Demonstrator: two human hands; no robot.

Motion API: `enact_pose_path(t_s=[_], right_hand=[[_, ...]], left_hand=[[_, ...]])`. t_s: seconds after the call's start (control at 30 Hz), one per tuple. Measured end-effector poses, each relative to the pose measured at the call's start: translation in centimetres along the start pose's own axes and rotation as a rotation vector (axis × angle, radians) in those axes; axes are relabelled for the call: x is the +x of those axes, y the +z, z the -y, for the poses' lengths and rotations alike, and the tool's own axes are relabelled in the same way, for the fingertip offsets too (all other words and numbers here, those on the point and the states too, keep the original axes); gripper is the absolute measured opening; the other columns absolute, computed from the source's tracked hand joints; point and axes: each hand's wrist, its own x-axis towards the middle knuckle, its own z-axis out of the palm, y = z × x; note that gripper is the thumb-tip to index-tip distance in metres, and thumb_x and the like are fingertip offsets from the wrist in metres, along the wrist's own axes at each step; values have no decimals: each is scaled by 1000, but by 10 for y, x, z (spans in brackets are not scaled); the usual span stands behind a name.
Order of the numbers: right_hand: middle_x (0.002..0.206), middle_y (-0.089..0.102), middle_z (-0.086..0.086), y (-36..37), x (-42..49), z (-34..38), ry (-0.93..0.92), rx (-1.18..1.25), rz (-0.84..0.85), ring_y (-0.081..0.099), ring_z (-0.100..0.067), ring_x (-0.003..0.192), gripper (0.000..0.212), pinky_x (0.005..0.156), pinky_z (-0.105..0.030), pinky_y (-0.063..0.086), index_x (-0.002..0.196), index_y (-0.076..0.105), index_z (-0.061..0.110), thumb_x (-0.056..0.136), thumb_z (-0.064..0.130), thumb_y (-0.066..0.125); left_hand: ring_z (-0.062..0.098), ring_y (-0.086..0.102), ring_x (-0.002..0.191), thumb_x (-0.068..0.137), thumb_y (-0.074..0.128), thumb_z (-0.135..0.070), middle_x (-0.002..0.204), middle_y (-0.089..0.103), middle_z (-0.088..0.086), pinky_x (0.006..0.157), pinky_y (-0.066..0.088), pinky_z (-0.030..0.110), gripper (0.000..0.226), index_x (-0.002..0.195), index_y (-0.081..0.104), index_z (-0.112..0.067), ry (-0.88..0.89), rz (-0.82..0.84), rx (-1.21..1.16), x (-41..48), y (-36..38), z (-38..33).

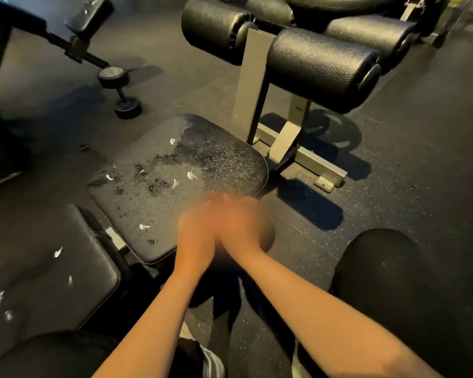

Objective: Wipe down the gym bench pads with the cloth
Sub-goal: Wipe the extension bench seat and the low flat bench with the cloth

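At seat pad (159,186) edge, blurred fingers (200,214) together

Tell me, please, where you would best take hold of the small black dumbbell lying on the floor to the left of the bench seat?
I would grip the small black dumbbell by the thin bar between its two round heads, coming from above. It lies low on the dark rubber floor, and that bar is its narrowest part; the heads look too wide to close fingers round.

Dim, warm light; hard shadows — hands (221,227) motion-blurred.
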Motion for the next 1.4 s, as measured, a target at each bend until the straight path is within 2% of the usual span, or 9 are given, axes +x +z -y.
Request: enact_pose_path(t_s=[0.23,0.37,0.63,0.77,0.83,1.07,1.2,1.33,1.4], right_hand=[[122,30,2,-15,31,-14,130,103,-86,48,-17,98,45,92,-29,40,145,50,34,100,37,54],[122,31,1,10,3,2,84,26,-35,50,-27,101,51,85,-28,34,147,46,36,97,39,58],[111,33,7,11,-18,15,12,39,57,58,-19,87,45,88,-34,48,140,54,37,96,42,58],[113,30,4,-8,12,0,114,58,-98,50,-18,88,46,91,-33,42,144,49,38,99,40,54],[115,29,4,-8,14,0,150,15,-78,50,-19,87,46,88,-32,40,146,47,39,100,43,51],[123,29,4,18,-23,28,123,-69,61,54,-23,84,47,83,-32,40,146,43,44,99,49,48],[113,28,7,30,-46,38,74,-46,156,61,-26,87,46,86,-35,48,144,43,49,98,50,50],[113,31,4,25,-37,28,82,-34,71,57,-22,80,42,87,-36,47,140,47,50,99,45,50],[115,31,3,21,-29,22,128,-8,23,55,-22,79,43,90,-38,46,142,46,50,99,46,48]], left_hand=[[20,52,124,103,25,-41,136,62,-6,111,35,39,53,127,67,-21,-111,-48,233,-8,-9,17],[19,47,134,104,21,-43,140,59,1,116,18,22,60,132,64,-13,-86,-14,130,-20,-20,28],[19,54,123,104,26,-36,131,64,4,108,17,11,52,129,63,-10,-66,-48,46,-23,-28,22],[18,51,118,104,32,-34,128,64,-3,105,28,24,44,128,64,-18,-96,-64,126,-29,-34,24],[18,47,120,105,35,-30,132,64,-4,107,33,34,39,128,65,-19,-163,-108,186,-34,-38,25],[16,40,140,106,28,-39,146,54,1,115,9,13,51,138,59,-14,-115,-39,102,-51,-45,38],[20,46,136,103,25,-41,143,57,3,119,18,23,57,138,59,-11,-125,-36,70,-50,-44,36],[17,42,137,106,30,-36,144,56,1,118,17,20,48,139,57,-15,-139,-16,84,-48,-48,38],[18,40,140,107,33,-34,147,53,-2,119,21,30,44,140,58,-18,-157,-24,135,-53,-49,37]])
